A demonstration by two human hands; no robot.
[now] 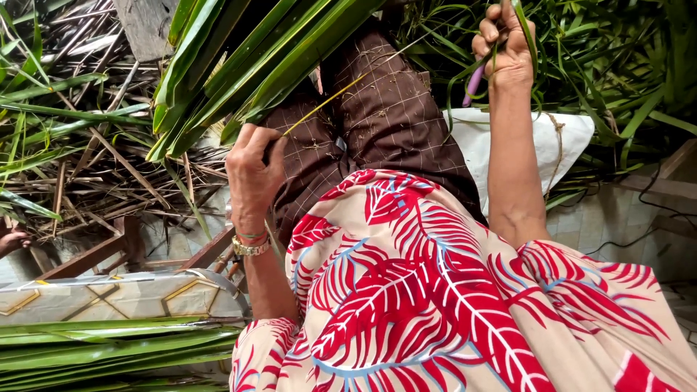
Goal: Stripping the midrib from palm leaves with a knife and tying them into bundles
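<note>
1. Head view, looking down: nearest is the person's lap, covered by cloth with red leaf prints on cream (435, 305); beyond it a brown checked cloth (392, 109) lies over the legs.
2. At near left lies a flat stack of long green palm leaves (109, 352), laid side by side, with a pale patterned board (109, 294) just behind it.
3. Left hand (254, 174), wearing a gold wristwatch (249, 247), is closed; its fingers grip the lower end of a bundle of green palm leaves (247, 65) that fans up and away over the knees. A thin yellow-green leaf rib (334, 98) runs from this hand up towards the right.
4. Right hand (506, 47), raised at far right, is closed around a small purple-handled tool (473, 83) and a narrow green leaf strip (526, 36). The tool's blade cannot be made out.
5. A white sack (537, 141) lies near the right forearm.
6. Far left is a heap of dry brown leaf ribs and stalks (87, 167); far right is a mass of fresh green leaves (624, 58).
7. Judging by the piles, some leaves appear already stripped and stacked, while the held bundle and the far green heap look unworked.
</note>
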